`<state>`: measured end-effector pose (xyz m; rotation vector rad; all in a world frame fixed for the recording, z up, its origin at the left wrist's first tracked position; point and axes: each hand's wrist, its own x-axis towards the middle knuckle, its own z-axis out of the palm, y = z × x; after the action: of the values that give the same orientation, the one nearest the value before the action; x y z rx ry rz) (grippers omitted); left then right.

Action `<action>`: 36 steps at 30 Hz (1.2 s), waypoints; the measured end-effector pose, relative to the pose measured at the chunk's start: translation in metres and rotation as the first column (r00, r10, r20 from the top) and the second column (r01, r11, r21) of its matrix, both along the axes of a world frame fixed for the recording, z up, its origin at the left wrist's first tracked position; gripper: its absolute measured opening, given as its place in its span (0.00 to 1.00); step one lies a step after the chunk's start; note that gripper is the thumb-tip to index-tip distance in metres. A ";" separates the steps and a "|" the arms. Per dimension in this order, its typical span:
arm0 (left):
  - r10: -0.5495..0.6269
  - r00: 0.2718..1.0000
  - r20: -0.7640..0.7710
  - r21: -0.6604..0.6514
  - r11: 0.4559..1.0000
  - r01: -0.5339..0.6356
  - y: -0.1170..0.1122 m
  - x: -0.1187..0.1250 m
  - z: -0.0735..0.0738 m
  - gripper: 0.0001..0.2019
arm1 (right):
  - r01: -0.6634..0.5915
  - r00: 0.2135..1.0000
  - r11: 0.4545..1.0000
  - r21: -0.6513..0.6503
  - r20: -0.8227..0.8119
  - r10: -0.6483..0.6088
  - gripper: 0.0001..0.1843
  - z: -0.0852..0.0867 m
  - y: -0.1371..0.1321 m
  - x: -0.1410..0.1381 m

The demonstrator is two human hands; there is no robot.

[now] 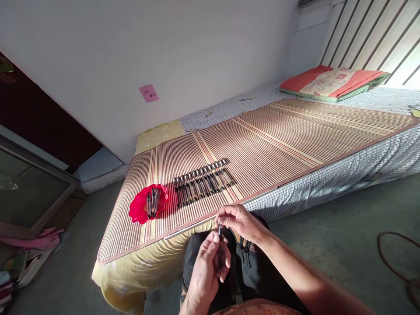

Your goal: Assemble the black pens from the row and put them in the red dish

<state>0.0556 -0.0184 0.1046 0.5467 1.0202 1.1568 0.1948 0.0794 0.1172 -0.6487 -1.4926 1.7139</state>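
Note:
My left hand (207, 262) is closed around the barrel of a dark pen (219, 233), held upright over my lap. The thumb and forefinger of my right hand (240, 224) pinch at the pen's upper end; any small part between those fingertips is too small to make out. In front of my hands, on the mat, lies a neat row of disassembled pens (203, 186), with dark barrels nearer me and caps lined up behind them. To the left, a red scalloped dish (138, 208) holds several more pens (153, 202).
The slatted bamboo mat (262, 144) covers a bed with a checked sheet (315, 188). Folded red and floral bedding (334, 82) lies at the far right by the bed rails (370, 35). A pink note (148, 93) is stuck on the wall. A cable (393, 271) loops on the floor.

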 end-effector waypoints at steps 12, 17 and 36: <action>-0.046 0.990 0.130 0.010 0.999 0.045 0.003 0.003 0.006 0.22 | 0.033 0.999 0.998 -0.054 -0.038 -0.035 0.18 -0.003 0.002 0.002; -0.084 0.993 0.083 -0.004 0.996 0.085 0.000 0.000 0.000 0.22 | 0.238 0.970 0.969 -0.062 -0.046 -0.241 0.18 0.004 0.009 0.008; 0.119 0.951 -0.286 0.070 0.992 -0.103 0.012 -0.007 0.002 0.28 | 0.348 0.924 0.928 -0.130 -0.118 -0.363 0.19 0.013 0.013 0.012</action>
<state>0.0490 -0.0069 0.1071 0.7247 1.2870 1.2302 0.2070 0.0928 0.1300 -0.7860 -1.1114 1.5276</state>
